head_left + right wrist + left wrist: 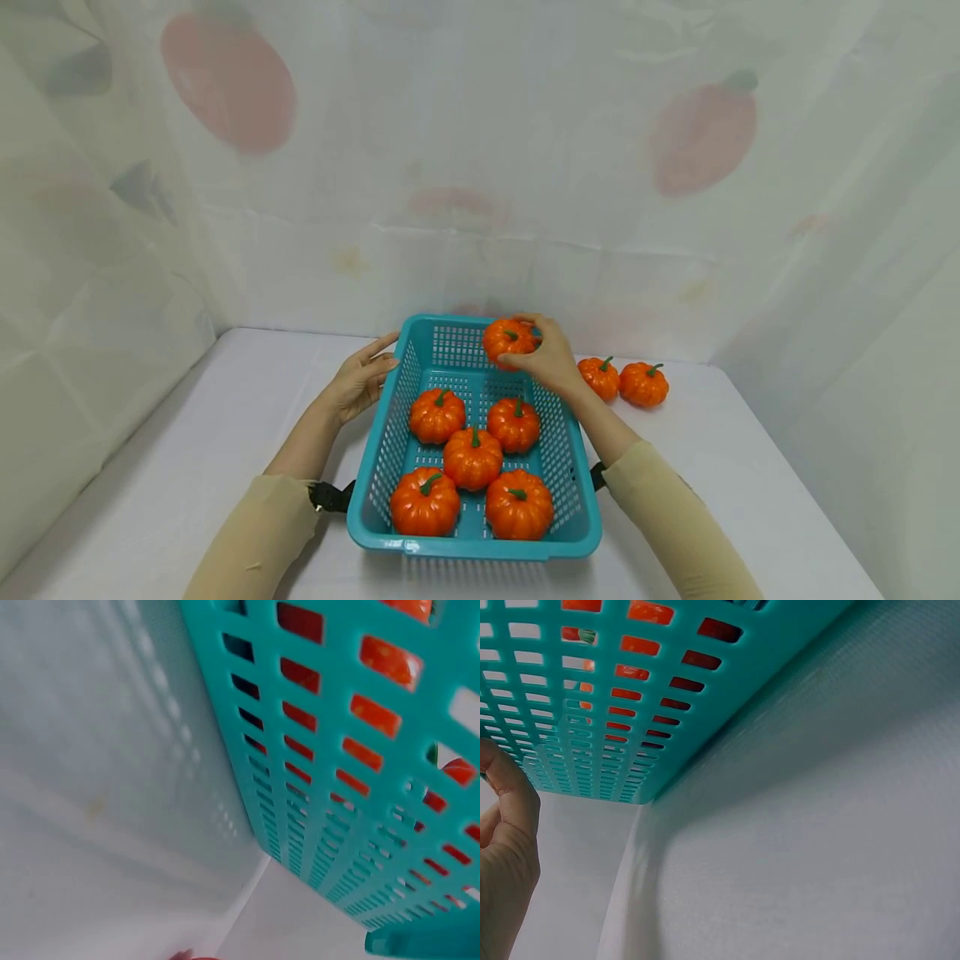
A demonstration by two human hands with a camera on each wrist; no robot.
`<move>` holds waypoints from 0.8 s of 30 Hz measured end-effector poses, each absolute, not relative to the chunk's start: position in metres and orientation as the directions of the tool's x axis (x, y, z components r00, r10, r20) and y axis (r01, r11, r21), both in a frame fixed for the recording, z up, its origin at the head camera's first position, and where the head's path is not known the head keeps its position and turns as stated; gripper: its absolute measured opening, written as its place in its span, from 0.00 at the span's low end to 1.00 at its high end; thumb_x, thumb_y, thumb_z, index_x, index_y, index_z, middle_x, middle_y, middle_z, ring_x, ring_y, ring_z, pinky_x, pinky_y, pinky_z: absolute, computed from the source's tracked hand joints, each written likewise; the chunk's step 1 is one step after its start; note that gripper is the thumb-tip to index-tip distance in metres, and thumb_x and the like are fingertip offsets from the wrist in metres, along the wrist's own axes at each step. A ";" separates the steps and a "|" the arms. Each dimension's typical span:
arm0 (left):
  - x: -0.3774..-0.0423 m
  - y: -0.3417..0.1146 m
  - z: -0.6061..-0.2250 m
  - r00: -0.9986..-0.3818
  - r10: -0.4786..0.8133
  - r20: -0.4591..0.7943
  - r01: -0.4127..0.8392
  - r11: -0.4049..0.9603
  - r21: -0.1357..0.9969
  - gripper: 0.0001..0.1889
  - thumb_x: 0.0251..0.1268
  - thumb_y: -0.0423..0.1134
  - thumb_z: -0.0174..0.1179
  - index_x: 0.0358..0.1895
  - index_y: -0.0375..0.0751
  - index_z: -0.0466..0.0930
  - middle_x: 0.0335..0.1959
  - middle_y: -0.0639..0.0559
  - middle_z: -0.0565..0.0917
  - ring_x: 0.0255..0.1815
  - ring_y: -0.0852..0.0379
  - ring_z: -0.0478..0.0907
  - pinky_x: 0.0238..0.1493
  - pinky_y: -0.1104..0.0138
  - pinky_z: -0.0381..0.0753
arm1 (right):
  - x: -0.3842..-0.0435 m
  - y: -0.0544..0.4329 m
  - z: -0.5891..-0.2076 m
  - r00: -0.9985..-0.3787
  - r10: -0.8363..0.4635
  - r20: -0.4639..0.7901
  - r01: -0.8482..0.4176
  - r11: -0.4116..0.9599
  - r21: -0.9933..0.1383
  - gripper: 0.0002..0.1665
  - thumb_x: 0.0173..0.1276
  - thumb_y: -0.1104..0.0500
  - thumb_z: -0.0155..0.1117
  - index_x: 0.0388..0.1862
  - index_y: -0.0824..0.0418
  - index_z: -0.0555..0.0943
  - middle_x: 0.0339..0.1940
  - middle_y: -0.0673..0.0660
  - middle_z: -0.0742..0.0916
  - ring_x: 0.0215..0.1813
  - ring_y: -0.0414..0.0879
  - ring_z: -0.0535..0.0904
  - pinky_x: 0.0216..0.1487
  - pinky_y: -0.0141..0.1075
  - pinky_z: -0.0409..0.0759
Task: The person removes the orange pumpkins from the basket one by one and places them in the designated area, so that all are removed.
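Over the far right corner of a turquoise plastic basket (474,546), my right hand (551,357) grips a small orange pumpkin (504,337) with a green stem. Its thumb is on the near side and the fingers are round the back. At the basket's left side is my left hand (362,379), its fingers loosely bent and their tips right at the rim. Several like pumpkins (472,458) sit inside the basket. In the left wrist view, part of the left hand (508,825) shows beside the slotted wall (592,750). The right wrist view shows the other wall (337,847), hiding the right hand.
Two more pumpkins (643,385) lie on the white-covered table (720,483) to the right of the basket, partly behind the right forearm. Pale printed sheeting (480,167) rises behind the table and along both sides.
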State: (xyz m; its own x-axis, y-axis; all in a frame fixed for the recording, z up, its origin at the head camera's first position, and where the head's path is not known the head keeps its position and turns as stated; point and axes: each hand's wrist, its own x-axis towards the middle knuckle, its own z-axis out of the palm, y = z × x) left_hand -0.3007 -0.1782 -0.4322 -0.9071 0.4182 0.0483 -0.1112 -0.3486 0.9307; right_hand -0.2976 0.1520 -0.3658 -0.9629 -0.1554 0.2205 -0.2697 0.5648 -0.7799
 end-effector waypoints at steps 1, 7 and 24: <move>-0.301 -0.178 -0.432 -0.908 0.417 0.047 -0.111 -0.347 0.931 0.34 0.77 0.28 0.44 0.80 0.43 0.43 0.43 0.53 0.78 0.36 0.63 0.84 0.35 0.72 0.87 | -0.297 0.154 -0.365 -0.964 -0.148 0.221 -0.266 0.562 -0.783 0.44 0.56 0.51 0.77 0.70 0.53 0.69 0.70 0.60 0.72 0.65 0.57 0.71 0.65 0.53 0.78; -0.301 -0.180 -0.433 -0.905 0.422 0.054 -0.108 -0.352 0.930 0.34 0.77 0.28 0.44 0.80 0.42 0.42 0.43 0.53 0.79 0.36 0.63 0.85 0.35 0.72 0.87 | -0.298 0.164 -0.361 -0.967 -0.101 0.236 -0.253 0.528 -0.811 0.44 0.56 0.50 0.77 0.70 0.53 0.68 0.71 0.58 0.72 0.64 0.59 0.73 0.63 0.52 0.81; -0.301 -0.180 -0.433 -0.908 0.417 0.042 -0.111 -0.334 0.936 0.34 0.77 0.29 0.45 0.80 0.43 0.42 0.43 0.53 0.78 0.37 0.63 0.84 0.37 0.72 0.88 | -0.300 0.213 -0.349 -0.968 -0.039 0.247 -0.224 0.577 -0.786 0.44 0.59 0.45 0.74 0.72 0.51 0.67 0.75 0.57 0.70 0.69 0.61 0.67 0.63 0.57 0.79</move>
State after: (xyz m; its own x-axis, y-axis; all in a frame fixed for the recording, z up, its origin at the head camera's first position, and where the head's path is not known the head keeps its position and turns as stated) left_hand -0.3014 -0.1802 -0.4329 -0.9080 0.4169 0.0417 -0.1105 -0.3344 0.9359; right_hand -0.2997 0.2128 -0.3490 -0.9683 -0.0394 0.2466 -0.2236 0.5767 -0.7858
